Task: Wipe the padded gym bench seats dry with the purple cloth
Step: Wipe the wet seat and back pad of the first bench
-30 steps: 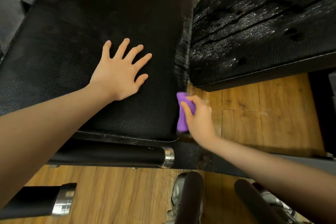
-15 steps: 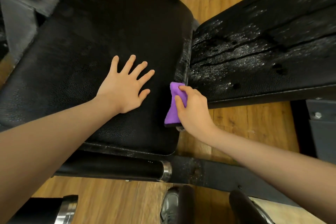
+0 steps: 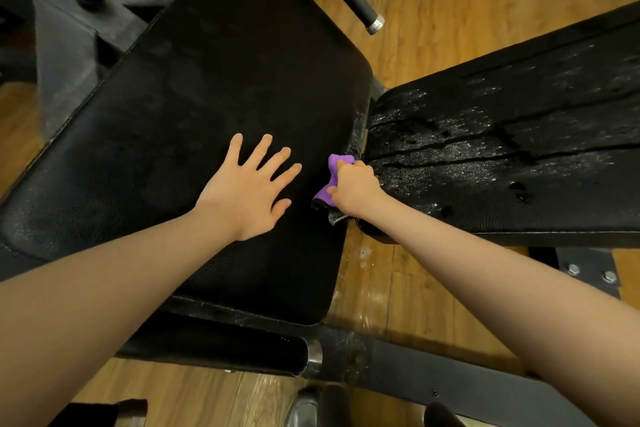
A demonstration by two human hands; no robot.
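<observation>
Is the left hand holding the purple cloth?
No, the left hand lies flat on the seat pad; the right hand grips the purple cloth.

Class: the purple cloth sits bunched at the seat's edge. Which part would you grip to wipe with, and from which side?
Grip the purple cloth round its bunched middle from above and the near side, as the right hand does. Its waist is pinched narrow, so fingers close round it, while both ends flare out to meet the wet pad.

Your left hand (image 3: 247,189) lies flat on the left pad (image 3: 214,87); just right of its fingers (image 3: 277,158), your right hand (image 3: 353,189) holds the cloth (image 3: 334,172) against the pad's edge, the second pad (image 3: 512,149) beyond.
</observation>
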